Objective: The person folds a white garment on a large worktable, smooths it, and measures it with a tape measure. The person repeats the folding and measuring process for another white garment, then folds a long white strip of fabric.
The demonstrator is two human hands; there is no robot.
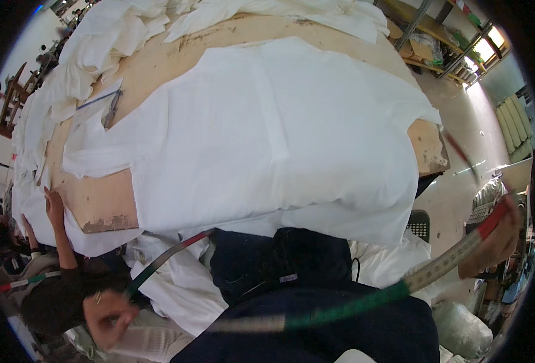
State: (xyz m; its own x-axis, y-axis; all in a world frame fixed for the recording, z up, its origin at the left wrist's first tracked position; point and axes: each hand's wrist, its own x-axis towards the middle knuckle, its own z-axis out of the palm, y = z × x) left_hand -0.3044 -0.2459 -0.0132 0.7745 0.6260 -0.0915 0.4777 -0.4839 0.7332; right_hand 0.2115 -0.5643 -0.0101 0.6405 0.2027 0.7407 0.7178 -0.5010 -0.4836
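Observation:
A white long-sleeved garment [331, 118] lies spread on the wooden table, one sleeve reaching left and its hem hanging over the near edge. A pleat or placket strip runs down its middle. My left hand [108, 320], blurred at lower left, has its fingers curled on a red, white and green tape measure [353, 308]. At the right, my right hand [492, 245] grips another part of the same tape. The tape sags across my lap between both hands, and a further length rises from my left hand towards the table edge. Neither hand touches the garment.
The wooden table [113, 195] has worn edges. White cloth is heaped along its far and left sides. A clear zip bag [97, 102] lies beside the sleeve. At the left, a co-worker's hand [55, 206] rests near white fabric. Metal shelving [424, 41] stands far right.

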